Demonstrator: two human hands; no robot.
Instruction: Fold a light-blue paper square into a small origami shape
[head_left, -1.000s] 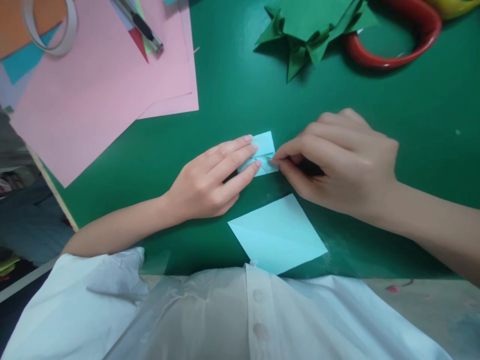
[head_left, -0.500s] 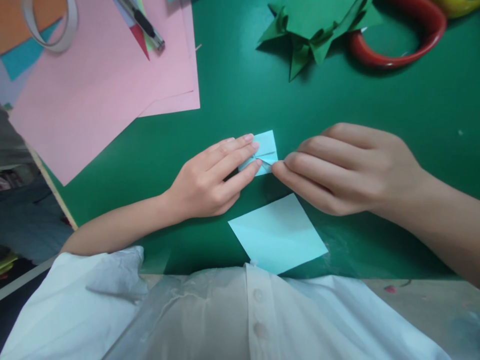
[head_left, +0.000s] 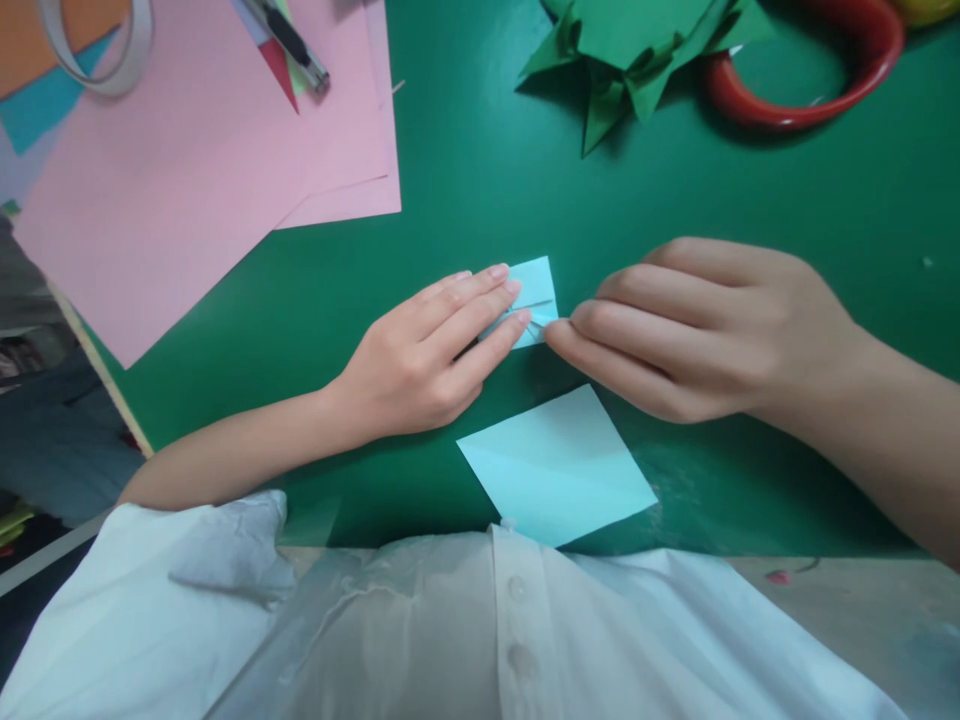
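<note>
A small folded piece of light blue paper [head_left: 534,275] lies on the green table, with creases and a raised flap on its right half. My left hand [head_left: 427,355] rests flat across its left part, fingers stretched out and pressing it down. With thumb and fingers pinched together, my right hand [head_left: 675,330] grips the flap at the paper's lower right corner. The left part of the folded paper is hidden beneath my fingers. Nearer to me, a flat, unfolded light blue sheet [head_left: 559,465] lies close to the table's front edge.
Pink sheets [head_left: 195,190] cover the upper left of the green table [head_left: 457,180]. On them lie a roll of tape [head_left: 135,50] and a cutter knife [head_left: 292,45]. A green folded paper piece [head_left: 622,40] and red-handled scissors [head_left: 787,120] are at the upper right.
My left fingertips have slid slightly to the right over the folded paper. The right hand keeps its pinch on the corner, and the flap's shape has shifted a little.
</note>
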